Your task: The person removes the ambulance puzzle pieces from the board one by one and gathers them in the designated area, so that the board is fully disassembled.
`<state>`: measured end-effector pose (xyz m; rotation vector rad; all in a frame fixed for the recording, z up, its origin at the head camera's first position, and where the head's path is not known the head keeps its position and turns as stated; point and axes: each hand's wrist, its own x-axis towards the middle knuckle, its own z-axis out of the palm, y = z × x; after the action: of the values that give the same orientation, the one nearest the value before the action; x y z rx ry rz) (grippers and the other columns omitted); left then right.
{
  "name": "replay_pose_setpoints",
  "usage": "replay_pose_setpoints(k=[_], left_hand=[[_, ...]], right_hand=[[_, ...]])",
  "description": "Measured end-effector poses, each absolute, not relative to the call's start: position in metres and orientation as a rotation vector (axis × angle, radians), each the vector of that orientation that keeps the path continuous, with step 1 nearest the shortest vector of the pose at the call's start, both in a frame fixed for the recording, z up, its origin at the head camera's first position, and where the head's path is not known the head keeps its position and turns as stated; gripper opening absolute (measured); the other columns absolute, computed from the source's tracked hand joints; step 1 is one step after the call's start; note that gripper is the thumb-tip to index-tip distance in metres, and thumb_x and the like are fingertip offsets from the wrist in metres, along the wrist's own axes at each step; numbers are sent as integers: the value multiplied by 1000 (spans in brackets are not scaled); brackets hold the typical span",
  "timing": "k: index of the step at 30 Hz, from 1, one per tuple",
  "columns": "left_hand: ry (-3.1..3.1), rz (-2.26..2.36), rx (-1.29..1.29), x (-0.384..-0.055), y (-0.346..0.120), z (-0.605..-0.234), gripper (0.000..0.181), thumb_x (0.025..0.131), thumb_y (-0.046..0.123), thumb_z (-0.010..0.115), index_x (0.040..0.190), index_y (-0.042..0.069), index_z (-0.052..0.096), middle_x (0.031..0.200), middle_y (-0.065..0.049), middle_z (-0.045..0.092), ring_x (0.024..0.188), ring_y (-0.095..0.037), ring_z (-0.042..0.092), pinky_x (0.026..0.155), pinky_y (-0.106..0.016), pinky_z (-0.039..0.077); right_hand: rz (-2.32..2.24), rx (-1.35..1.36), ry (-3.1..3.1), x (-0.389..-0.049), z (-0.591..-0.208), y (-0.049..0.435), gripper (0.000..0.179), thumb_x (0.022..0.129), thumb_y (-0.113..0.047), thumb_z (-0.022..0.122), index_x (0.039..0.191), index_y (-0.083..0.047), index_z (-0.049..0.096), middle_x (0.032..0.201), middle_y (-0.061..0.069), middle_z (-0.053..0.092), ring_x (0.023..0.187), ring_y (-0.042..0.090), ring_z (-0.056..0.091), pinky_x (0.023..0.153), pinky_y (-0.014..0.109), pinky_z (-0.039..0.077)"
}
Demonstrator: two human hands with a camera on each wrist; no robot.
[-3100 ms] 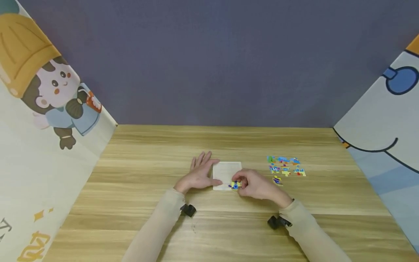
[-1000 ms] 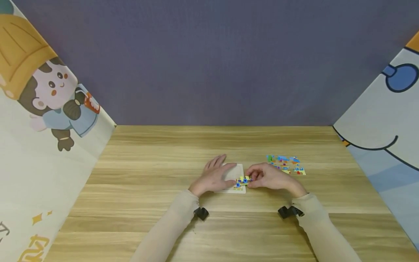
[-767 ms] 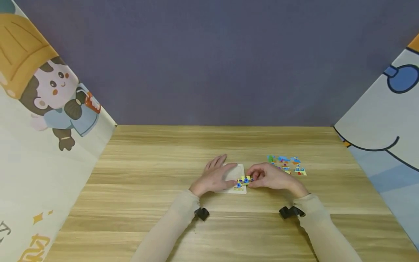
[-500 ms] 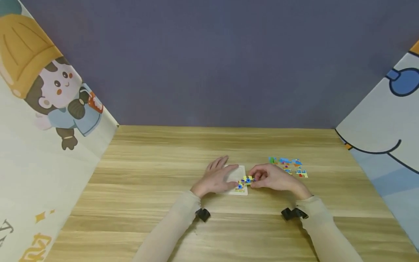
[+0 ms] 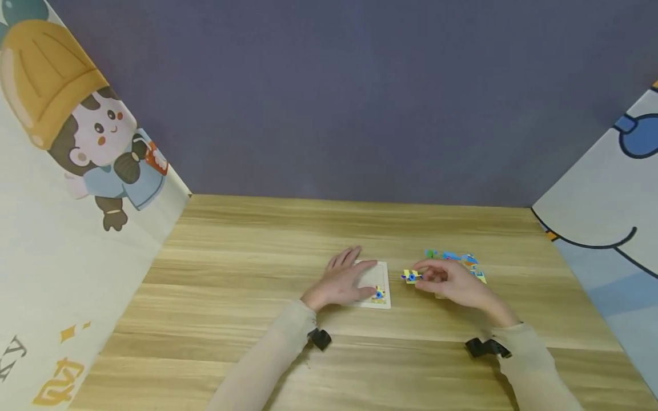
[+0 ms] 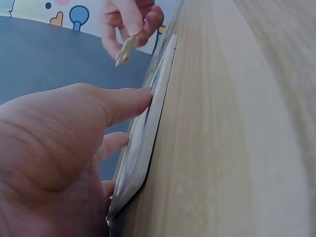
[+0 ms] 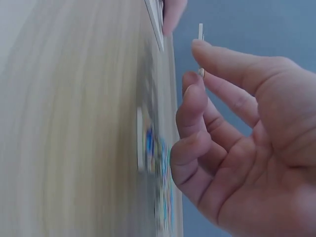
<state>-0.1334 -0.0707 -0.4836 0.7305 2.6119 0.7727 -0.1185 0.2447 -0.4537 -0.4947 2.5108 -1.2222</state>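
Observation:
A pale, shallow puzzle tray [image 5: 386, 288] lies mid-table, with one yellow-and-blue jigsaw piece [image 5: 380, 295] in its lower right corner. My left hand [image 5: 336, 285] lies across the tray's left side, fingers spread and fairly straight. Its thumb tip touches or nearly touches the piece in the corner. Right of the tray, my right hand [image 5: 457, 285] pinches a second yellow-and-blue jigsaw piece [image 5: 410, 277] between thumb and fingers. In the right wrist view this held piece [image 7: 200, 31] appears edge-on, above the table. The left wrist view shows it [image 6: 126, 50] beyond the tray [image 6: 143, 148].
Several loose jigsaw pieces [image 5: 452, 256] lie on the wooden table [image 5: 288, 240] behind the right hand, which partly hides them. In the right wrist view, one loose piece [image 7: 148, 148] lies nearest. A dark wall [image 5: 329, 103] rises at the table's back edge.
The right hand first held a piece at the tray's lower right corner, where one now lies. It then held another over the tray's right side and has carried it rightward, clear of the tray.

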Motion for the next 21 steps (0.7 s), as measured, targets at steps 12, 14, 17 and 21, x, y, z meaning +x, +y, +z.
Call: replay_pose_setpoints(k=[12, 14, 17, 21], left_hand=[[2610, 781, 754, -132, -70, -481, 69, 103, 47, 63, 165, 28, 40, 181, -14, 8, 168, -34, 6, 136, -58, 5], [2610, 792, 765, -133, -71, -482, 69, 103, 47, 62, 165, 27, 40, 181, -15, 8, 167, -35, 7, 135, -59, 5], [2609, 803, 782, -132, -72, -481, 69, 103, 48, 62, 165, 25, 41, 180, -16, 8, 167, -37, 7, 135, -60, 5], [2620, 788, 783, -133, -73, -483, 70, 103, 47, 63, 165, 26, 41, 181, -16, 8, 167, -37, 7, 135, -60, 5]], right_hand=[[-1222, -402, 2595, -99, -457, 301, 40, 101, -18, 74, 138, -4, 66, 95, 6, 72, 70, 9, 59, 58, 25, 48], [-1170, -362, 2609, -98, -457, 308, 42, 101, -20, 74, 138, -3, 66, 94, 5, 71, 70, 7, 57, 57, 25, 47], [-1084, -318, 2629, -95, -457, 318, 43, 100, -21, 75, 136, 0, 66, 91, 3, 69, 70, 6, 54, 59, 25, 46], [-1019, -294, 2647, -92, -457, 327, 44, 99, -21, 76, 136, 2, 67, 89, 2, 71, 71, 5, 56, 60, 24, 45]])
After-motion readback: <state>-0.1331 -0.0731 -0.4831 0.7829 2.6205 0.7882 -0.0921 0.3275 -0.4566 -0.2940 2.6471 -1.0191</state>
